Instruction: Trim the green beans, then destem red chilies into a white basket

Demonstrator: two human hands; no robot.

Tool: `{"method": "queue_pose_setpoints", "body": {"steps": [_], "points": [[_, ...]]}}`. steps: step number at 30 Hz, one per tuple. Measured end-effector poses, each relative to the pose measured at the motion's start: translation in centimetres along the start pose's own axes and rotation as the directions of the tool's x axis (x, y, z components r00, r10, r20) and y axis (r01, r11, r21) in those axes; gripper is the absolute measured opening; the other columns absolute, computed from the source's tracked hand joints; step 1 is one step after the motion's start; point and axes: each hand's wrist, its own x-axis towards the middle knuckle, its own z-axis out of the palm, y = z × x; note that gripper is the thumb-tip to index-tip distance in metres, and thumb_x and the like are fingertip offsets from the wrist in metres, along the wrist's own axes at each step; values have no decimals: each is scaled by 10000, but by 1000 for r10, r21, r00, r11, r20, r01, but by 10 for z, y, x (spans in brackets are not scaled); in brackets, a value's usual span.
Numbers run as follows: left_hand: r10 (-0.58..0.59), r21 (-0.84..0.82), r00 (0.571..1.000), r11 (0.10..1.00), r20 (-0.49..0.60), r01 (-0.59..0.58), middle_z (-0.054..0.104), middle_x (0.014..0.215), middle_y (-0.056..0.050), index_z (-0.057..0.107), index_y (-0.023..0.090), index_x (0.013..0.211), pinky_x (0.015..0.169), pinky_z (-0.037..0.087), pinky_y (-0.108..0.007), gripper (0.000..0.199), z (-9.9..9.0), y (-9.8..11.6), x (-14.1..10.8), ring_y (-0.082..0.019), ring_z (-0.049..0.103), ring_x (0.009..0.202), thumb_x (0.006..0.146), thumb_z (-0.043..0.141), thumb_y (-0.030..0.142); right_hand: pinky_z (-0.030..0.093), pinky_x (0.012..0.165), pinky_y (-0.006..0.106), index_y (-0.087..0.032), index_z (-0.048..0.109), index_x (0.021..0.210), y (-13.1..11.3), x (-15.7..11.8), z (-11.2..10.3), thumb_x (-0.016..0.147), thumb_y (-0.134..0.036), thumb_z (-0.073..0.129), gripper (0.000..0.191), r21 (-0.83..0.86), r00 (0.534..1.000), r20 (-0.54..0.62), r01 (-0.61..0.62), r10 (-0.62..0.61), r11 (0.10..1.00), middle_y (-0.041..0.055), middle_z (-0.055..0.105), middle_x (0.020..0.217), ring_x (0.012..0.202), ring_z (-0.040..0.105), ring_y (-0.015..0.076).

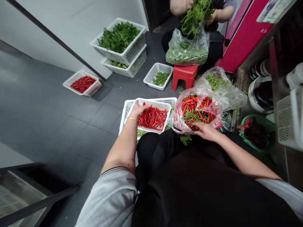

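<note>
My left hand (139,109) is closed over the left rim of a small white basket (168,114), its thumb reaching over the red chillies (153,118) inside. Those chillies show no green stems. Below this basket sits a larger white basket (174,100), with some cut green pieces (141,133) at its near side. To the right stands a clear plastic bag (178,121) full of red chillies with green stems (198,107). My right hand (205,130) is closed on the bag's near edge, thumb toward the chillies; its lower fingers are partly hidden.
Opposite, a person (221,14) handles leafy greens (195,19) above a plastic bag (187,56) and a red stool (185,75). White baskets of greens (119,37) and red chillies (82,84) stand left. Right are a bag of stems (233,97), a green basin (258,146) and shelving.
</note>
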Motion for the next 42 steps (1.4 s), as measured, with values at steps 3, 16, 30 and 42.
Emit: {"method": "queue_pose_setpoints", "body": {"steps": [3,16,30,42], "points": [[119,119,993,986,10,-120,657,901,-14,612,162,901,1042,347,-260,477,15,6,-16,-218,541,1190,509,877,95,500,842,368,-126,583,1266,36,28,-21,981,-347,444,386,-159,937,-193,-322,291,933,205,585,1252,1008,644,279],[-418,548,446,161,791,-821,722,978,-126,730,152,964,789,469,-301,407,139,-44,-182,-241,674,913,934,478,470,440,935,446,-92,653,1102,93,30,12,978,-371,401,396,-366,960,-135,-277,244,889,209,625,1189,999,636,284],[-77,520,564,504,822,-689,734,901,-62,739,160,936,785,459,-275,246,157,-25,-172,-181,642,805,891,525,272,501,756,323,-72,646,1110,40,52,-9,946,-245,446,311,-348,988,-31,-152,151,925,231,677,1085,926,683,264],[-423,335,587,906,690,259,659,643,-43,528,137,779,583,521,-256,199,191,-49,-165,-123,627,514,907,556,286,373,665,274,-127,650,928,6,52,-20,972,-283,350,340,-176,933,-358,-100,31,979,139,667,940,792,597,209]]}}
